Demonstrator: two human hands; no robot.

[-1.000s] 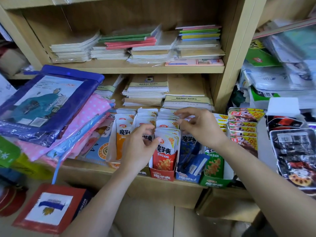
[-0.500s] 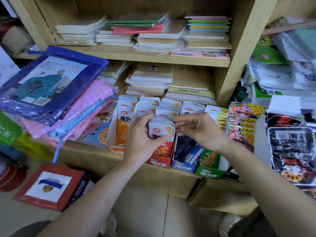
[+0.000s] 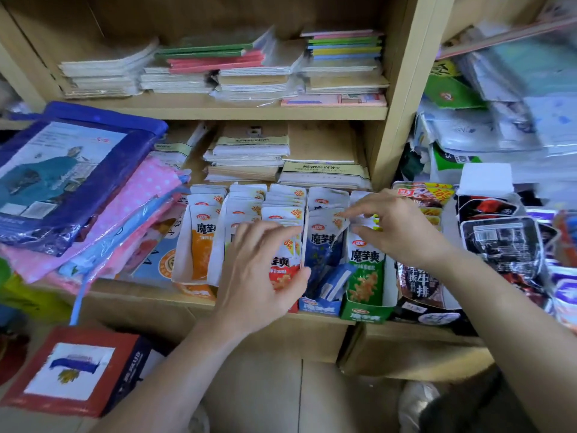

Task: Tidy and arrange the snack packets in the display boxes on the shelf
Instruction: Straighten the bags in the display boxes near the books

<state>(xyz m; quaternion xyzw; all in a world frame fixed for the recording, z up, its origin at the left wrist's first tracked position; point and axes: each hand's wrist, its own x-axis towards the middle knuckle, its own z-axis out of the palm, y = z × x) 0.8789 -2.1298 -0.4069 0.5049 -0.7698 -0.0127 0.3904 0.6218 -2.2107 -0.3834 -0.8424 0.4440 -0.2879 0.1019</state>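
Nearest the lens, a red carton (image 3: 78,370) sits below my left forearm. Above it, my left hand (image 3: 262,267) lies against the row of red packets (image 3: 282,273), fingers loosely spread and nearly straight, thumb resting on the front packet. It grips nothing.

Just right of it, my right hand (image 3: 402,235) is half open. Its index finger stretches to the top corner of the blue packets (image 3: 323,245), and its thumb sits lower, at the green packets (image 3: 365,267). Whether the two pinch a packet top, I cannot tell.

Five rows of these snack packets stand side by side in display boxes (image 3: 365,315) on the shelf (image 3: 150,304). The orange packets (image 3: 201,245) are left of my left hand, and one row lies mostly hidden under its fingers; then come red, blue and green. Four box fronts show.

A sixth row, dark packets (image 3: 418,282), stands under my right wrist. Beyond my fingertips lie paper pads (image 3: 249,148), and furthest off, notebooks (image 3: 218,64) fill the upper board.
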